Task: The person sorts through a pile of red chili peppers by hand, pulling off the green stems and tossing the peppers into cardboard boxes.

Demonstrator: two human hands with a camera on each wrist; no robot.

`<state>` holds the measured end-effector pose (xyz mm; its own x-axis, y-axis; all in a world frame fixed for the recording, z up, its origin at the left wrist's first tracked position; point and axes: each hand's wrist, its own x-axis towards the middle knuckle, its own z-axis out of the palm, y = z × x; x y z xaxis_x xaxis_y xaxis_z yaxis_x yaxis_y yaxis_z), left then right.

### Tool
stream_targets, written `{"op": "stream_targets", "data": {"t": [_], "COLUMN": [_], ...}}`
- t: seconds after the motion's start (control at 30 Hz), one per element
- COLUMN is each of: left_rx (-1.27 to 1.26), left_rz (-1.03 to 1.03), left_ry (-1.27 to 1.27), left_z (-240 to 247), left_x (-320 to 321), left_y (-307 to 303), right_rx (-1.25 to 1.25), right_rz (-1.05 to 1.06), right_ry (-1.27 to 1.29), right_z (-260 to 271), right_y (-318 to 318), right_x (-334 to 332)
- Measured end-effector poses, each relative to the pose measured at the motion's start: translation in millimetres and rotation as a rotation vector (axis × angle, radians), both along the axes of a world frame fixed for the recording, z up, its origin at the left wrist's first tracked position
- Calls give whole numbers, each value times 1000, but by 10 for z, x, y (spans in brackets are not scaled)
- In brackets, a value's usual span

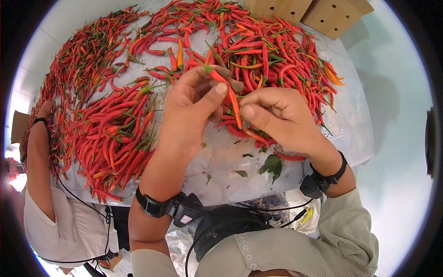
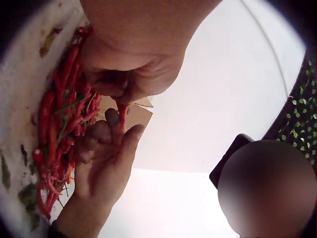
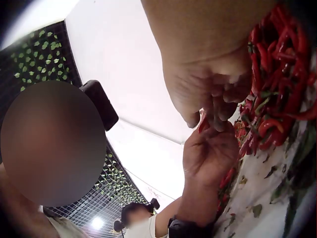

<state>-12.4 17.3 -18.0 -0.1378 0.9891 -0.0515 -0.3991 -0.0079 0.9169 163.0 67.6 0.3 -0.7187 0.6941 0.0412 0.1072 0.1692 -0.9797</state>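
In the head view my left hand (image 1: 184, 111) pinches a red chili (image 1: 233, 102) between thumb and fingers, its green stem end up and its tip slanting down toward my right hand (image 1: 288, 120). The right fingers are bent beside the tip. In the left wrist view the chili (image 2: 123, 115) extends from my left hand (image 2: 133, 64) between the parted thumb and fingers of my right hand (image 2: 106, 161). The right wrist view shows part of the chili (image 3: 202, 122) between my right hand (image 3: 210, 89) and left hand (image 3: 210, 153); contact with the right fingers is unclear.
Large chili piles (image 1: 277, 64) lie across the back and right of the sheet-covered table (image 1: 207, 184), with another heap (image 1: 115, 134) at left. Loose leaves (image 1: 272, 167) lie near the front. Cardboard boxes (image 1: 332, 18) stand behind. Another person's arm (image 1: 39, 161) reaches in at left.
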Motion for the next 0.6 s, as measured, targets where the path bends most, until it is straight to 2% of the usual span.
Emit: {"op": "stream_targets", "data": {"t": [0.03, 0.13, 0.27, 0.3, 0.4, 0.47, 0.53, 0.57, 0.6], "left_rx": [13, 42, 60, 37, -2, -15, -74, -120, -115], "left_rz": [-11, -13, -1, 33, 94, 82, 91, 91, 84], "left_ry": [16, 74, 35, 40, 47, 54, 14, -2, -19], "left_z": [-16, -42, 34, 55, 47, -10, 34, 44, 45], "left_x": [6, 21, 51, 66, 66, -15, -17, -20, -16], "left_y": [1, -11, -40, -44, -34, 3, 2, -19, -35], "right_rx": [-71, 56, -18, -71, 263, 393, 677, 856, 957], "right_rz": [11, 18, 25, -29, -384, -674, -937, -1117, -1153], "right_ry": [7, 2, -28, -27, 26, 184, 518, 596, 813], "right_z": [7, -59, -78, -23, 109, 446, 910, 1187, 1450], "right_y": [-7, -6, 51, 72, 239, 283, 273, 246, 223], "right_x": [-2, -20, 20, 25, 144, 289, 424, 514, 591]}}
